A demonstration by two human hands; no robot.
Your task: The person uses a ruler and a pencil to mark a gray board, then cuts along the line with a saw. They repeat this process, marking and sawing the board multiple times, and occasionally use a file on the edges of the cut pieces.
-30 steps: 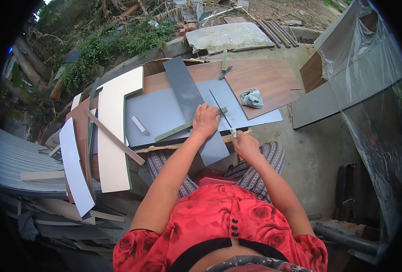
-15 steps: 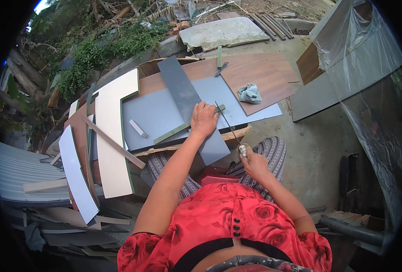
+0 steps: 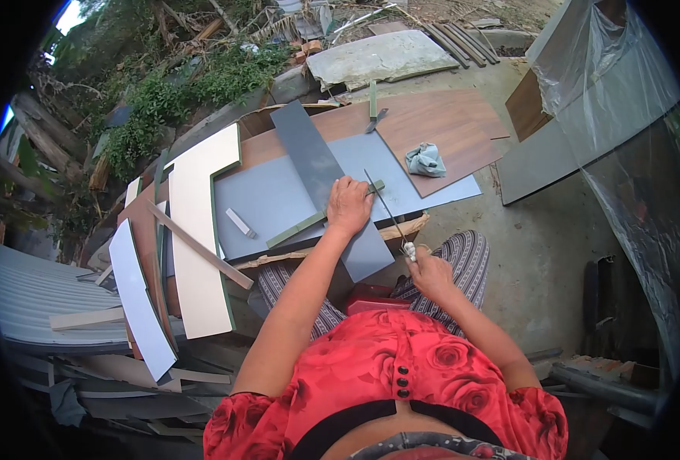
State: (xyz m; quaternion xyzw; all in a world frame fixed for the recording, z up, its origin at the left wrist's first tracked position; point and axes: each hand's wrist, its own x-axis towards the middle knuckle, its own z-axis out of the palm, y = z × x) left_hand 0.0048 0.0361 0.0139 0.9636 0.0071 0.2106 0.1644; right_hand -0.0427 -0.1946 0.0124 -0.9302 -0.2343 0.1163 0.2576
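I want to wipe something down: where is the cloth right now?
In the head view, the crumpled cloth lies right of centre on the brown board, beyond the right hand and to the right of the left hand.

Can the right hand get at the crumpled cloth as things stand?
Likely not straight away: the right hand is closed around the white handle of a thin blade. Otherwise the way looks free, with nothing tall standing between it and the cloth on the brown board.
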